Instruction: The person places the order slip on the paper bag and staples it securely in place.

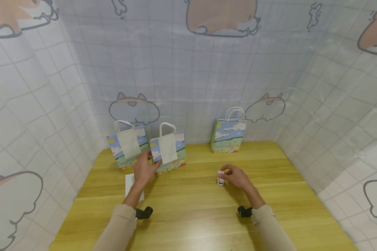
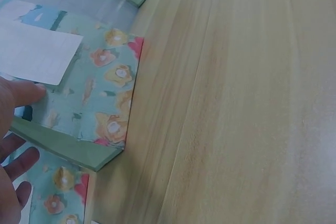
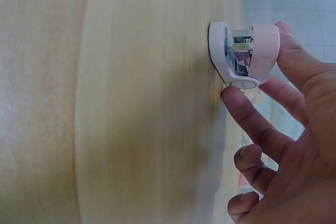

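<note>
Rightward of the boxy middle paper bag (image 1: 180,150), the right hand (image 1: 237,177) pinches a rounded stapler (image 1: 220,178); the left hand (image 1: 144,170), fingers spread, touches the bag. Only the right wrist view shows metal insides (image 3: 242,62).

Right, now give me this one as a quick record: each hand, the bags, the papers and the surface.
left hand: touches the front of the middle bag
right hand: holds a stapler
sheets on bags: one each on middle bag and left bag
right bag: no sheet visible
loose sheet: on the table
surface: wooden table
</note>
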